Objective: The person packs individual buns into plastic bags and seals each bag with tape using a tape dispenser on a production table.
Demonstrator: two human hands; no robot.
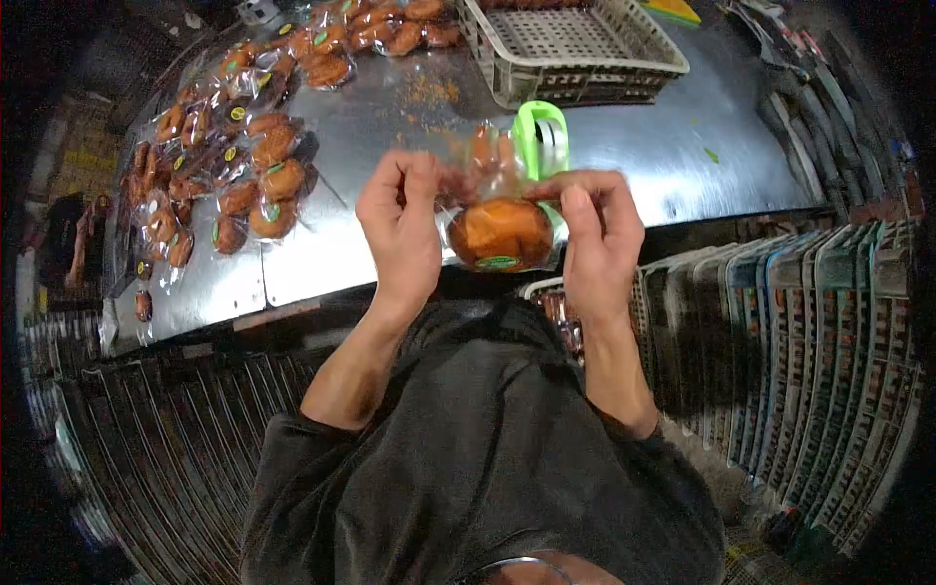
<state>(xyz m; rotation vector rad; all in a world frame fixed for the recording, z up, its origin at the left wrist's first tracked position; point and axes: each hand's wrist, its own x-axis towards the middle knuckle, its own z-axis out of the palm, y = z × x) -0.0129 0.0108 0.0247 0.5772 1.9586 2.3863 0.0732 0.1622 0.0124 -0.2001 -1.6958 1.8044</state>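
A round brown bun (502, 234) in a clear plastic bag hangs at the table's front edge, with a green label on its lower side. My left hand (405, 210) pinches the bag's upper left corner between thumb and fingers. On the other side, my right hand (597, 219) grips the upper right corner the same way. The clear bag top (487, 180) stretches between both hands, somewhat blurred. Just behind stands a bright green dispenser (527, 136) with a pale roll, partly hidden by the bag and right hand.
Many bagged buns (278, 180) cover the left and back of the metal table (336, 244). A grey plastic crate (585, 66) stands at the back. Crumbs (429, 93) lie near it. Stacked crates (770, 331) rise at the right, below table height.
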